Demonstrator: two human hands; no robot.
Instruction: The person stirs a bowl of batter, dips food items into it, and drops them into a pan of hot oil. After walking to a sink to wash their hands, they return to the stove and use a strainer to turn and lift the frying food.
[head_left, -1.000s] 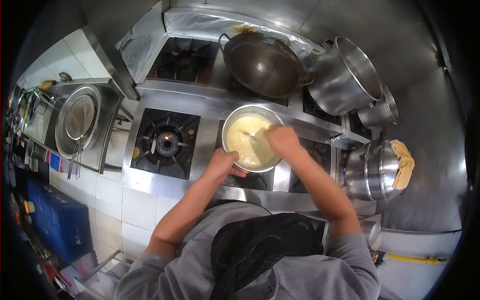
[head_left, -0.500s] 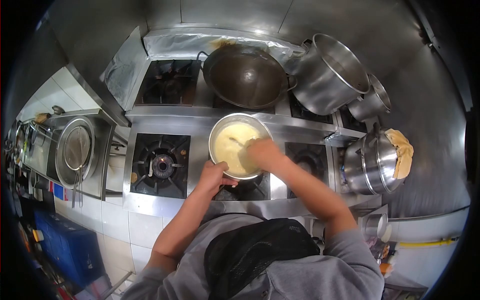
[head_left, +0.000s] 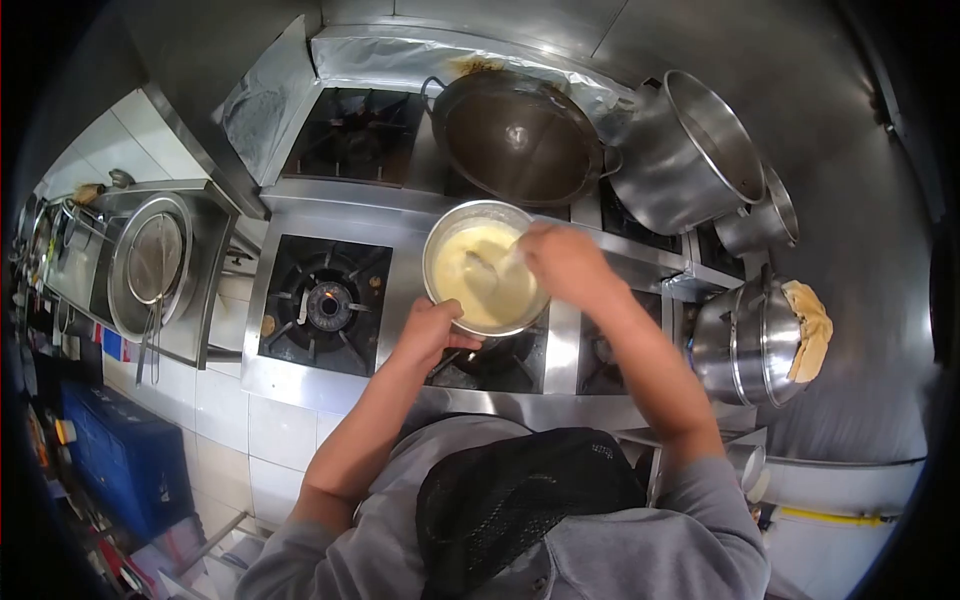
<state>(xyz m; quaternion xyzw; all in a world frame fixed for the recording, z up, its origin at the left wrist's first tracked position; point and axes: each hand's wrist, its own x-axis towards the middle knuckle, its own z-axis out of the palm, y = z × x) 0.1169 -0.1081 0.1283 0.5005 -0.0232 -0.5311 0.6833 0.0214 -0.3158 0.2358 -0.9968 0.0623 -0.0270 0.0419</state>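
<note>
Left hand (head_left: 432,328) grips bowl (head_left: 440,235) rim | right hand (head_left: 566,262) closed on what looks like a spoon (head_left: 482,264) in batter (head_left: 490,285) | wok (head_left: 515,135) behind

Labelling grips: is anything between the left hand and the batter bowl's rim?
Nothing visible: the left hand rests directly on the near rim of the steel bowl; the right hand holds a spoon in the batter.

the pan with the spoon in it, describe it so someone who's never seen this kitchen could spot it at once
Find the steel stove. On the front row's middle burner, nearer than the dark wok, sits a small round metal pan, left hand at its near rim, right hand holding a spoon in it. It alone holds pale yellow batter.
</note>
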